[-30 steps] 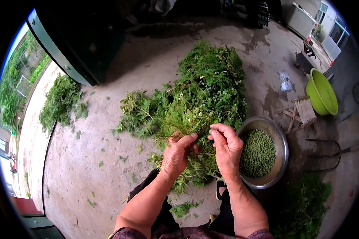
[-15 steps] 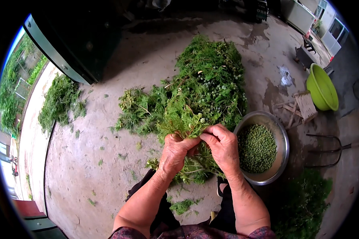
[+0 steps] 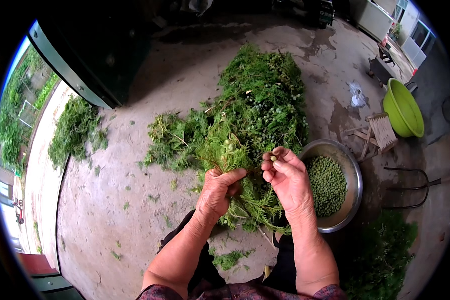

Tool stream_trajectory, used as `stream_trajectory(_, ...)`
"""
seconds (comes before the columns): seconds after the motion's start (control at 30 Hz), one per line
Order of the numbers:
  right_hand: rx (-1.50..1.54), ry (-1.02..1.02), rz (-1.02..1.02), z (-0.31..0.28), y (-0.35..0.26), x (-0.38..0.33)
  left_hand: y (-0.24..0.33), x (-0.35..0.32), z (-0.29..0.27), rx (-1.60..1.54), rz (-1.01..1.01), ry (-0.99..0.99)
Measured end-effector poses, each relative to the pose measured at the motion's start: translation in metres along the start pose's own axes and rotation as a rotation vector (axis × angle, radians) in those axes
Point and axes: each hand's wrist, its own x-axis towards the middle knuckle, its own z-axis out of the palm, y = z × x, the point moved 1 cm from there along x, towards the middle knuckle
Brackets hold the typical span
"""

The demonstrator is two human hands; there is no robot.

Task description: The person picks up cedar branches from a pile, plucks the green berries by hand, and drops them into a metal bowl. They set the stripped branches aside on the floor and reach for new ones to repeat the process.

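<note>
My left hand (image 3: 218,192) is closed around a feathery green conifer sprig (image 3: 227,150), whose tip fans out above the fist with a few pale round cones on it. More greenery trails below that fist. Up and to the right, my right hand (image 3: 289,179) has turned palm partly upward and pinches a small pale green cone (image 3: 273,158) between thumb and fingers. Close to its right side is a steel basin (image 3: 357,190) holding a heap of round green cones (image 3: 327,187).
Beyond my hands lies a large pile of cut conifer branches (image 3: 270,95). Smaller heaps of greenery lie at left (image 3: 77,127) and lower right (image 3: 380,255). To the right are a small wooden stool (image 3: 381,132), a lime-green tub (image 3: 404,107) and a metal fork (image 3: 425,187).
My right hand has drawn away from the sprig toward the basin, turning over with a cone in its fingertips. My left hand keeps its grip on the sprig.
</note>
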Motion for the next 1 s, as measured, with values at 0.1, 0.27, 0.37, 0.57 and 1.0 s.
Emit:
stream_trajectory(0.1,-0.013,0.010,-0.050,-0.001,-0.005,0.001,0.001,-0.001,0.003,-0.015,-0.013,-0.002)
stream_trajectory(0.27,-0.326,0.066,-0.090,-0.007,0.000,-0.002,0.003,-0.003,0.007,-0.011,0.010,0.006)
stream_trajectory(0.37,-0.402,0.100,-0.129,-0.001,0.001,-0.004,0.002,-0.004,0.005,0.011,-0.012,0.025)
stream_trajectory(0.57,-1.009,0.017,-0.503,0.013,0.000,-0.010,0.005,-0.008,0.008,0.013,-0.021,0.025)
stream_trajectory(1.0,-0.336,-0.043,0.120,-0.005,0.010,-0.005,-0.004,-0.004,-0.004,-0.133,-0.110,-0.033)
